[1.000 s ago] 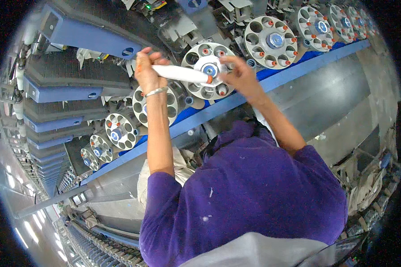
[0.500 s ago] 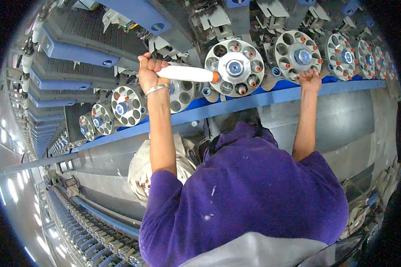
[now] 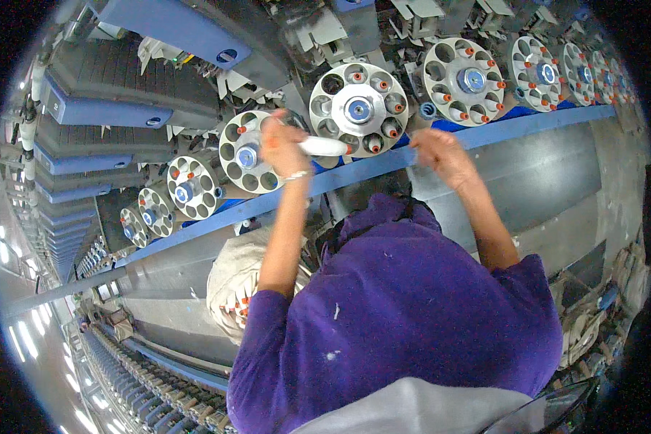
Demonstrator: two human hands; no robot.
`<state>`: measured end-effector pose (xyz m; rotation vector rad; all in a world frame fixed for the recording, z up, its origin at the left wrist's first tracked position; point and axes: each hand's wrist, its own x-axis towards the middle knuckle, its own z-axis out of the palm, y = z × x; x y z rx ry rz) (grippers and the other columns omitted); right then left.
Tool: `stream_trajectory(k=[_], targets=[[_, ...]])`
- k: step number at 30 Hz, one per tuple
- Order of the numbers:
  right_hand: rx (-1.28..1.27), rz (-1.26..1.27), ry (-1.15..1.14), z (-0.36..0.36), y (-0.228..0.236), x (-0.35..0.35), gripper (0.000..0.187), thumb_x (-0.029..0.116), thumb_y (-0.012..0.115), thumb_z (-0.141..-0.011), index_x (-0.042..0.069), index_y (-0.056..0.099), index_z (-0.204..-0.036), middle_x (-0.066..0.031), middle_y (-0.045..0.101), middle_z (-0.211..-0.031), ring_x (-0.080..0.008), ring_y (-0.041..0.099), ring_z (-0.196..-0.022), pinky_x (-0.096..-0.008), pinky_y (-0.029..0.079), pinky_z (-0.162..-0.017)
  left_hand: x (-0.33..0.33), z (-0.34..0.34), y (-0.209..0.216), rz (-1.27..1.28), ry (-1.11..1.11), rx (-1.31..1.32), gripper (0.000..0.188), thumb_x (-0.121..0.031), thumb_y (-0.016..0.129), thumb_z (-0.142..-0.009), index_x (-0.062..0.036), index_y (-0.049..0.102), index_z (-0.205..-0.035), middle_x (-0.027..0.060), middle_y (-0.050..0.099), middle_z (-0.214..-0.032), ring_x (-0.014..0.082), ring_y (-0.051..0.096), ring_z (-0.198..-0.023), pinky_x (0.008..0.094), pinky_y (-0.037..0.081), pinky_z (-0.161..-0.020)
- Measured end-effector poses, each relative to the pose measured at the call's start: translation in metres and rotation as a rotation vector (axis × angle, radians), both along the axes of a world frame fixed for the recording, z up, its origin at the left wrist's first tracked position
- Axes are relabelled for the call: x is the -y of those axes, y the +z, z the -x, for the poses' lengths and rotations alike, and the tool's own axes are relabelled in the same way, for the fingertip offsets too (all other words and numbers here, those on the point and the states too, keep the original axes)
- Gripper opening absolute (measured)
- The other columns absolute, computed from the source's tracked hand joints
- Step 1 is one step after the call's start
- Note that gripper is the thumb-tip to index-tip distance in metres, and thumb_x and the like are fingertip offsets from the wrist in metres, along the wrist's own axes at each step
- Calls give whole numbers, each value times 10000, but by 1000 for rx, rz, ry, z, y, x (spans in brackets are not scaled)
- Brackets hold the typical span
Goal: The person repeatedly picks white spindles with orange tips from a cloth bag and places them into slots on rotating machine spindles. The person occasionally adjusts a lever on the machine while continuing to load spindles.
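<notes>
My left hand (image 3: 283,148), blurred by motion, is closed around a white yarn bobbin (image 3: 324,147). The bobbin lies nearly level, its orange tip pointing right, just below a round magazine (image 3: 359,110) with several orange-tipped bobbins in its holes. Another round magazine (image 3: 247,152) is partly behind this hand. Over the blue rail (image 3: 383,159), my right hand (image 3: 445,157) is apart from the bobbin, its fingers toward the left. Motion smears those fingers, so I cannot tell whether they grip anything. Up and right of it is a magazine (image 3: 464,82) holding several bobbins.
More round magazines line the blue-railed machine, including one at left (image 3: 193,188) and one at right (image 3: 537,74). A pale cloth sack (image 3: 228,278) with orange-tipped bobbins is left of my body. Blue machine housings (image 3: 108,105) rise at upper left.
My left hand has moved down and right with the bobbin. My right hand has come away from the right-hand magazine, moving left and down. The magazines appear shifted left in view.
</notes>
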<state>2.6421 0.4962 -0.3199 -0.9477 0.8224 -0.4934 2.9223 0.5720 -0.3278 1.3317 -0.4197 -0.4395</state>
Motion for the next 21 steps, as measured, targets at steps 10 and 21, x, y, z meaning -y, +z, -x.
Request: stream_trajectory(k=[10,21], targets=[[91,485,-263,-2,24,58,124,135,680,-845,22,718,-882,-34,619,-1035,-94,609,-834,-237,532,-709,-14,80,-2,-338,-738,122,143,-110,552,-934,-10,654,-930,54,644,-776,111,600,-690,289,495,-624],[-516,1306,103,-123,-75,83,149,24,722,-635,-8,577,-654,-156,560,-905,-332,577,-848,-415,467,-743,84,8,11,-811,-540,1314,429,-106,774,-648,-209,691,-1055,138,493,-1359,322,501,-1209,404,467,-933]])
